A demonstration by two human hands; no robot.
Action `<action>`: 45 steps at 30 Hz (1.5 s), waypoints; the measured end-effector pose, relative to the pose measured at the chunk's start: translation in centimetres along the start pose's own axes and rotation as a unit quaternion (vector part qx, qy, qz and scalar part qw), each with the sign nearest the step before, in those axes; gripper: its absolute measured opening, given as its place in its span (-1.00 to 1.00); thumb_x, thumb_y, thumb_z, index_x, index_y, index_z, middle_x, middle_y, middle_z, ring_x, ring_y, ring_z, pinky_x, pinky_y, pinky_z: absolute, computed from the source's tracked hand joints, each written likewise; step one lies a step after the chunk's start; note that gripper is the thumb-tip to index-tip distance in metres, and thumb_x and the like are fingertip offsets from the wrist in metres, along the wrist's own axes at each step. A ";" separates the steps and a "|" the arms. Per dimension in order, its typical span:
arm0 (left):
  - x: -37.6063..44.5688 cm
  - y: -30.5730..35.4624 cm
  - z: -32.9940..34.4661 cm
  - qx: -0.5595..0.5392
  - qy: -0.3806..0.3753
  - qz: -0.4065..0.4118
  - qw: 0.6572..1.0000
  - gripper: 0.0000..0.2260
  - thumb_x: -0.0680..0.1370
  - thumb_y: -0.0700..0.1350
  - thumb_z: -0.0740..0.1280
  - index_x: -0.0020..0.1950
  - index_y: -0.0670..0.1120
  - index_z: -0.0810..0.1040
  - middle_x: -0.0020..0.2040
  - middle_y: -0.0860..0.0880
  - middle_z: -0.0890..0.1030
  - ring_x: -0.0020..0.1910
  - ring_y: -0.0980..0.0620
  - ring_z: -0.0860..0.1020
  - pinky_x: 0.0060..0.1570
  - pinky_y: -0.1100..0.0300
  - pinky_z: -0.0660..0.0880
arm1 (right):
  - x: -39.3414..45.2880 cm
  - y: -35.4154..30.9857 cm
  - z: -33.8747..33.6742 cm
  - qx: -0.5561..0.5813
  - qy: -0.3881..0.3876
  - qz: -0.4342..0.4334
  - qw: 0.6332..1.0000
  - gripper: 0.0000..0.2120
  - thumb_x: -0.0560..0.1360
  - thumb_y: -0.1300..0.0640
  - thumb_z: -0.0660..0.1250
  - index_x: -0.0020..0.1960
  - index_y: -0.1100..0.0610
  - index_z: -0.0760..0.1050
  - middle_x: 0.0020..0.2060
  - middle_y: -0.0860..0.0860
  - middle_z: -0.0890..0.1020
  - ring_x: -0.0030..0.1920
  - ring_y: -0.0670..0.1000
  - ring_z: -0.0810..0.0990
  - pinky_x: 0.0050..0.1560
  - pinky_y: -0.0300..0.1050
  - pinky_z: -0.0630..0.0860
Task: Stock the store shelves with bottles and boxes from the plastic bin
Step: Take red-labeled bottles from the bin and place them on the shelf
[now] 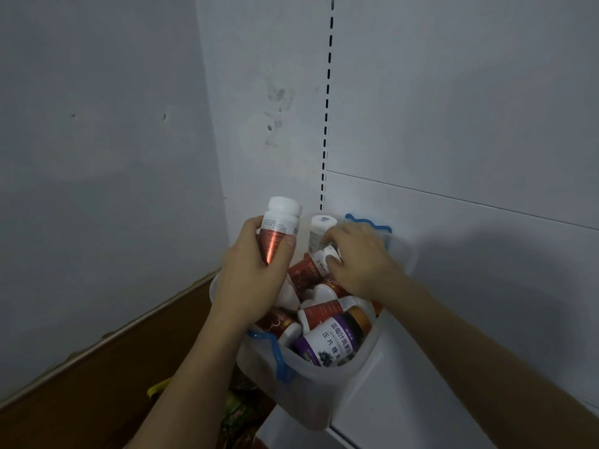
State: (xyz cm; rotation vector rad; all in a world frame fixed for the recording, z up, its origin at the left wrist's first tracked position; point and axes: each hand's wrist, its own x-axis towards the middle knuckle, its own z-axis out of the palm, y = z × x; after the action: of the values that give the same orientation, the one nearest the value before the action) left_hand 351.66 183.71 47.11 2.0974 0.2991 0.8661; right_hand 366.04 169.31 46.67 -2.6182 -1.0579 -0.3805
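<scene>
A clear plastic bin [316, 393] with blue handles rests on the white shelf [453, 335], full of several bottles. My left hand [251, 273] is shut on a red bottle with a white cap [277, 230], held upright above the bin's left side. My right hand [359, 257] reaches into the far end of the bin, fingers curled around a red bottle lying on its side [311, 265]. A white bottle [319, 231] stands behind it. A purple-labelled bottle [327, 343] lies at the near end.
The white shelf back panel [453, 108] carries a slotted upright strip [327, 102]. A grey wall [97, 140] stands to the left. Below left are brown flooring [97, 384] and some coloured packets [240, 413].
</scene>
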 end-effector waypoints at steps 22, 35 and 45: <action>-0.3 1.2 -0.7 -0.069 0.003 0.007 0.998 -0.76 0.54 0.21 0.21 0.16 0.19 0.39 -0.08 0.09 0.55 -0.16 0.07 0.59 -0.14 -0.01 0.63 | -2.8 0.5 -5.2 0.475 0.137 0.135 0.859 -0.67 0.45 0.01 0.53 0.15 0.10 0.61 0.01 0.00 0.68 -0.02 0.02 0.69 -0.03 0.02 0.68; -8.1 11.9 7.6 -0.462 -0.125 -0.097 0.873 -0.61 0.52 0.05 0.22 0.19 -0.20 0.54 -0.14 -0.17 0.63 -0.21 -0.08 0.60 -0.30 0.10 0.54 | -21.3 7.7 -8.7 0.706 0.324 0.291 0.559 -0.56 0.41 -0.06 0.41 0.18 0.17 0.51 -0.07 0.11 0.68 -0.06 0.12 0.69 -0.02 0.08 0.63; -22.2 23.9 21.5 -0.581 -0.323 -0.232 0.710 -0.35 0.47 0.13 0.35 0.43 -0.27 0.42 -0.10 -0.21 0.57 -0.26 -0.06 0.58 -0.35 0.12 0.56 | -42.0 16.7 -15.2 0.580 0.404 0.361 0.608 -0.66 0.37 -0.07 0.42 0.08 0.06 0.64 -0.03 0.04 0.72 0.03 0.08 0.70 -0.01 -0.03 0.64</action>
State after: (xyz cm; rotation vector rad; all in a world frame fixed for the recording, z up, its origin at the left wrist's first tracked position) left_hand 347.79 144.83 45.90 0.9034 -0.1149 -0.1065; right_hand 346.56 125.86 43.35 -1.1692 0.1858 -0.3883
